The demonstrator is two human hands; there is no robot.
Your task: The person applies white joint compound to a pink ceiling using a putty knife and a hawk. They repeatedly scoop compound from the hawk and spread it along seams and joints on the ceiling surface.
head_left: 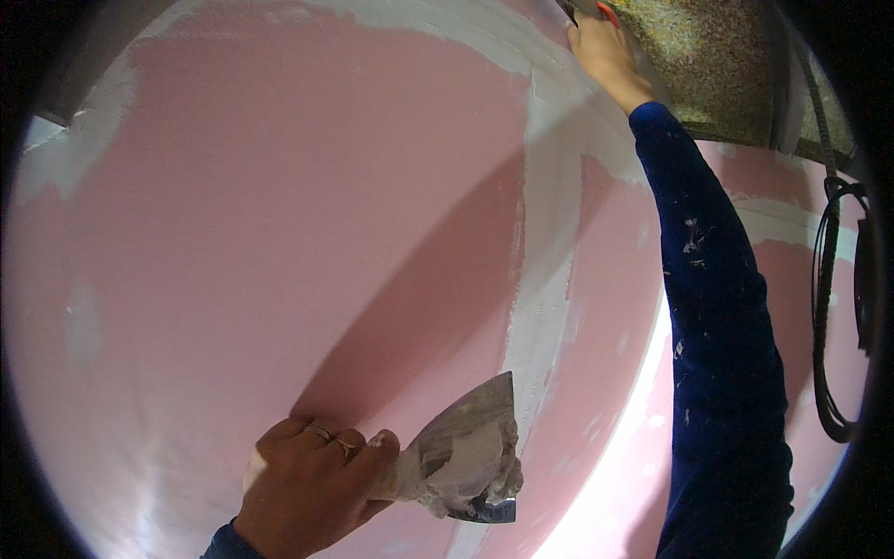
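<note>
Gripping the knife (pixel 478 404), the left hand (pixel 303 494) has its fingers curled round the handle, compound (pixel 466 461) heaped on the blade, which points right. The pale seam (pixel 548 224) lies just beyond, long axis running up the pink board (pixel 307 186). The right hand (pixel 609 61), farther up, closes on an orange-edged tool (pixel 608 13).

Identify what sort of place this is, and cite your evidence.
Probably a room under construction or renovation: pink boards bear pale filler strips, and a broad scraper carries a lump of pale paste.
</note>
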